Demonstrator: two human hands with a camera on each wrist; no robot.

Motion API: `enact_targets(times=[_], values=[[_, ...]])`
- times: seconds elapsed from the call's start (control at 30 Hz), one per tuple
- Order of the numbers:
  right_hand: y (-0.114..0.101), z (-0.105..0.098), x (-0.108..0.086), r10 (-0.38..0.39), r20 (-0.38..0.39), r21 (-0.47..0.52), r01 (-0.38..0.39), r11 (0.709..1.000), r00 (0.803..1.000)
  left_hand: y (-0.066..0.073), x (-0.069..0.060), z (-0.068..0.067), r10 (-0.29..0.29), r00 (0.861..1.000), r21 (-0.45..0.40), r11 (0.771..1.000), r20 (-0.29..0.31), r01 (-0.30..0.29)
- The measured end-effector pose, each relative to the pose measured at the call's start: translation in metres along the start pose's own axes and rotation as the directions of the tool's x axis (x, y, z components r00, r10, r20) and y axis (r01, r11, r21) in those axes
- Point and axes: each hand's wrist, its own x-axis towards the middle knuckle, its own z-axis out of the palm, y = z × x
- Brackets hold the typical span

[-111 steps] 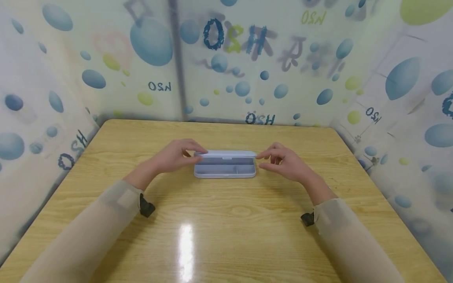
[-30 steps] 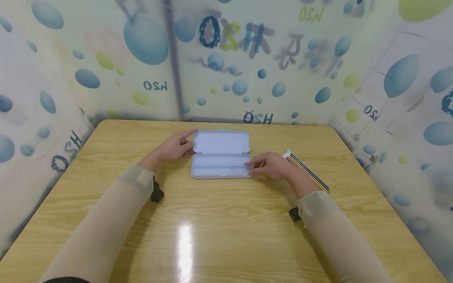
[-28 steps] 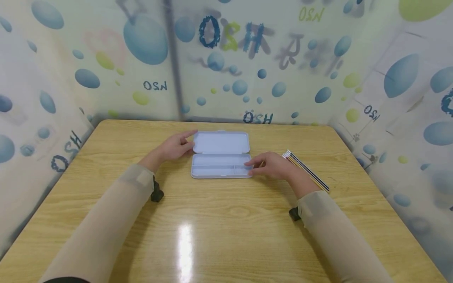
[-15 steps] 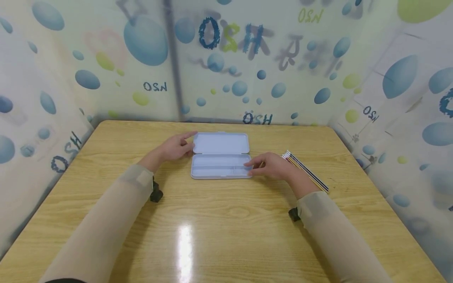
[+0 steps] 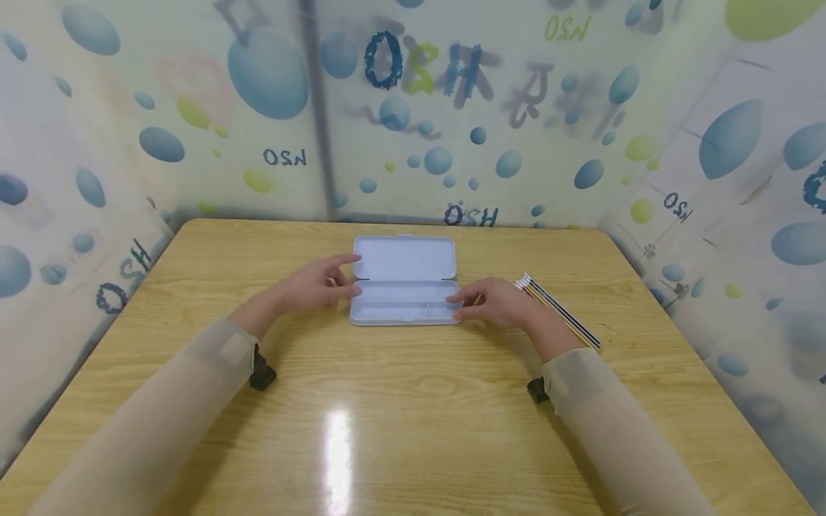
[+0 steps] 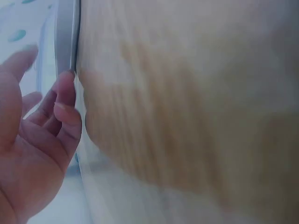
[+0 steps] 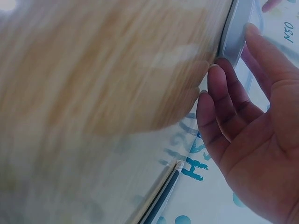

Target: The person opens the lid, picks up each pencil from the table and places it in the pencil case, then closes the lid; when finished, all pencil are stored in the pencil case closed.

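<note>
A pale lilac pencil case (image 5: 404,309) lies unfolded on the table, its lid (image 5: 404,258) laid back behind the divided base. No items show in its compartments. My left hand (image 5: 306,287) is at the case's left side, with its index finger stretched toward the lid edge and the thumb at the base's rear left corner. In the left wrist view, the curled lower fingers (image 6: 67,88) meet the case's side. My right hand (image 5: 497,301) holds the base's right end, fingertips over the rim; the right wrist view shows other fingers (image 7: 224,77) against its side.
Several striped pencils (image 5: 561,312) lie together at a slant just right of my right hand, partly behind the forearm. The wooden table (image 5: 413,416) runs back to a patterned curtain wall (image 5: 413,143).
Earlier the lid stood half raised between both hands; it then lay back. Over the last half second my left hand slid from the lid's left edge toward the base. The right hand stayed put.
</note>
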Motion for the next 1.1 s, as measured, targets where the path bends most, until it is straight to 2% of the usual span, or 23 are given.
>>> enact_targets(times=[0.1, 0.17, 0.3, 0.4, 0.63, 0.93, 1.1], values=[[0.000, 0.000, 0.000, 0.004, -0.002, 0.001, -0.004, 1.000, 1.000, 0.001, -0.004, 0.004, -0.019, 0.998, -0.012, 1.000, 0.053, 0.020], [0.001, 0.000, 0.000, 0.005, -0.004, 0.004, -0.005, 1.000, 1.000, 0.001, -0.005, 0.005, -0.010, 0.997, -0.005, 1.000, 0.072, 0.010], [0.001, 0.002, 0.000, 0.004, 0.000, 0.026, -0.004, 1.000, 1.000, 0.002, -0.005, 0.008, 0.003, 0.996, 0.023, 1.000, 0.088, -0.005], [-0.001, 0.002, -0.001, 0.005, 0.008, 0.041, -0.005, 0.999, 1.000, 0.003, -0.007, 0.008, -0.011, 0.995, 0.027, 1.000, 0.097, 0.008], [-0.003, 0.002, 0.000, 0.006, 0.010, 0.045, -0.006, 0.999, 1.000, 0.001, -0.009, 0.010, -0.040, 0.991, -0.034, 0.998, 0.130, 0.045], [0.000, 0.001, -0.002, -0.020, 0.008, 0.002, 0.020, 1.000, 1.000, 0.003, -0.011, 0.013, -0.033, 0.992, -0.092, 0.995, 0.125, 0.044], [0.008, -0.001, -0.008, -0.045, -0.037, -0.009, 0.045, 0.999, 0.998, 0.002, -0.010, 0.013, -0.040, 0.992, -0.105, 0.993, 0.120, 0.053]])
